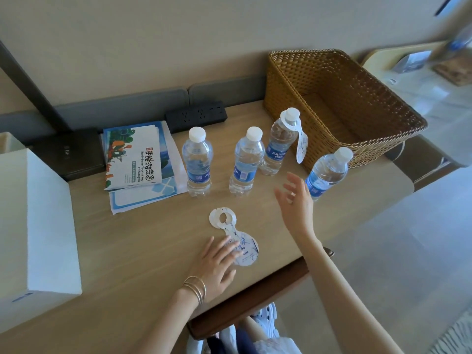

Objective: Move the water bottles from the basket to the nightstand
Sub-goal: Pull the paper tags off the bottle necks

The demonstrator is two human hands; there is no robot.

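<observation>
Before me the wooden nightstand (143,238) carries four water bottles (198,162), a wicker basket (288,80), a tourist map (135,159), a power strip (196,116), a white box (33,221) and a paper neck tag (249,249).

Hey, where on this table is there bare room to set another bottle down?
Widest bare wood lies between the white box and the loose paper tag under the left hand. A smaller patch sits behind the bottles, between power strip and basket. Crowded: the bottle row from brochures to basket.
</observation>
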